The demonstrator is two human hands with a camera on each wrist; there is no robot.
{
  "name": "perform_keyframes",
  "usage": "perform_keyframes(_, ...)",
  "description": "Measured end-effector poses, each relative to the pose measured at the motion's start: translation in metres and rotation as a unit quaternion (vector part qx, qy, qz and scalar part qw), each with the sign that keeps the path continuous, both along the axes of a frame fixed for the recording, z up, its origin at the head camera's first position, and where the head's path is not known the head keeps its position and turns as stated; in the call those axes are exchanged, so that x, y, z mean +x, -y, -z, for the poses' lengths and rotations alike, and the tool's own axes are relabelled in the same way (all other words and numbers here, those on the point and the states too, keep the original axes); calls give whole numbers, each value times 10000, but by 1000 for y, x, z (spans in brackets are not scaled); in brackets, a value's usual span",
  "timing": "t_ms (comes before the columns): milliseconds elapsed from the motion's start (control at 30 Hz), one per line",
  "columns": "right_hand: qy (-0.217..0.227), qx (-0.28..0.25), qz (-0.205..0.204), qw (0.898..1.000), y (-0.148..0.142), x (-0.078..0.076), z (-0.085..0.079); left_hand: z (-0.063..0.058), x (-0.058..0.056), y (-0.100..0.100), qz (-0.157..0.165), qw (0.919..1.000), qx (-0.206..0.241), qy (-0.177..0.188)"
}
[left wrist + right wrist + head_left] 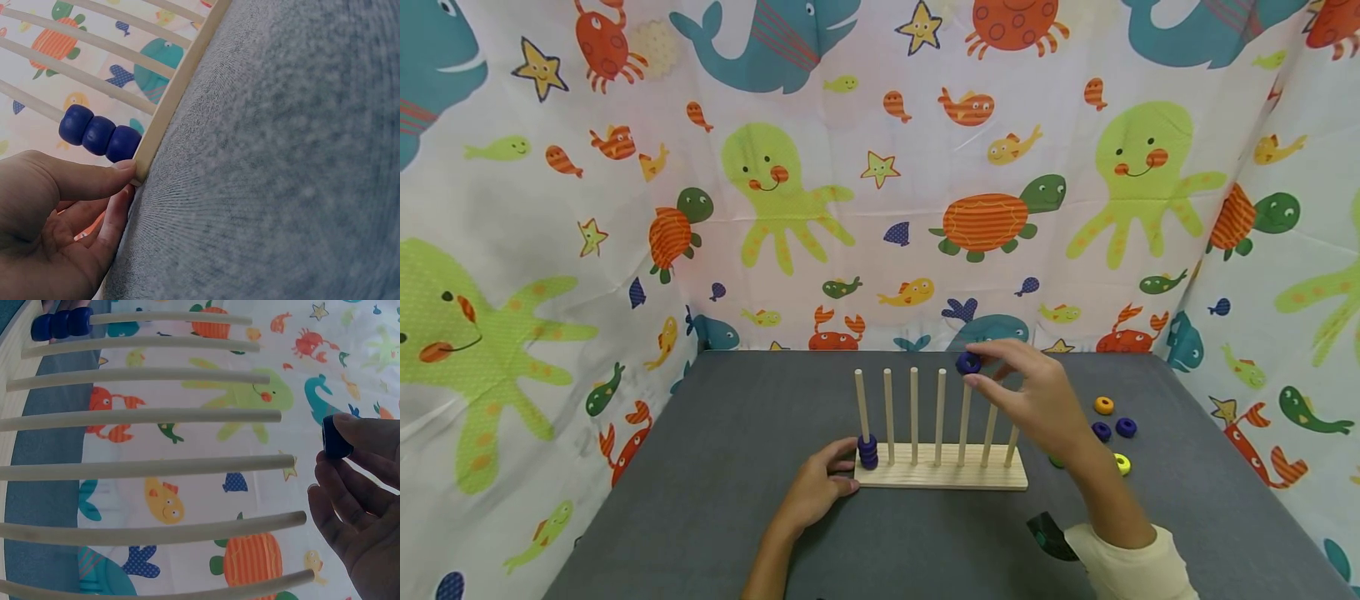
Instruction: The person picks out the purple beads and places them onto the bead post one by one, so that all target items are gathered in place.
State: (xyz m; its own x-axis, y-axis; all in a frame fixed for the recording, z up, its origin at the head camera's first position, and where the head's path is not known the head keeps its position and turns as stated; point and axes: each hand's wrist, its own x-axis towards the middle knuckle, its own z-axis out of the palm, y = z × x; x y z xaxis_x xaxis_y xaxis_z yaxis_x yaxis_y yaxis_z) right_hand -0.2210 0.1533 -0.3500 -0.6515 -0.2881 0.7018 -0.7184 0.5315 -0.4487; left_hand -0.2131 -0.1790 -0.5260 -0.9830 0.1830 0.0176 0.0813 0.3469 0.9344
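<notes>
A wooden peg rack point(940, 477) with several upright pegs stands on the table. Three dark blue beads point(100, 134) are stacked on its leftmost peg. My left hand point(815, 487) grips the left end of the base, thumb at the front and fingers behind, close beside that stack. Held up near the peg tops is another dark blue bead point(968, 363), its hole showing in the head view. The thumb and fingertips of my right hand point(1037, 396) pinch it. In the right wrist view this bead point(336, 437) is just beyond the peg tips, touching none of them.
Loose beads lie on the grey table point(737, 433) right of the rack: an orange one point(1103, 405), two dark blue ones point(1125, 427) and a yellow one point(1122, 464). A green bead is mostly hidden behind my right wrist. A sea-animal curtain point(850, 292) surrounds the table.
</notes>
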Motion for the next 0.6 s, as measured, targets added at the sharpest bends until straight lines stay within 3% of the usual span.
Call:
perform_keyframes(300,107,69,-259,9996,16,-5,-3,1,-2,1,2,10000,-80,28)
perform_keyframes(600,416,52,-226,9989,31,-4,-1,0,-1,0,-10,10000,-46,77)
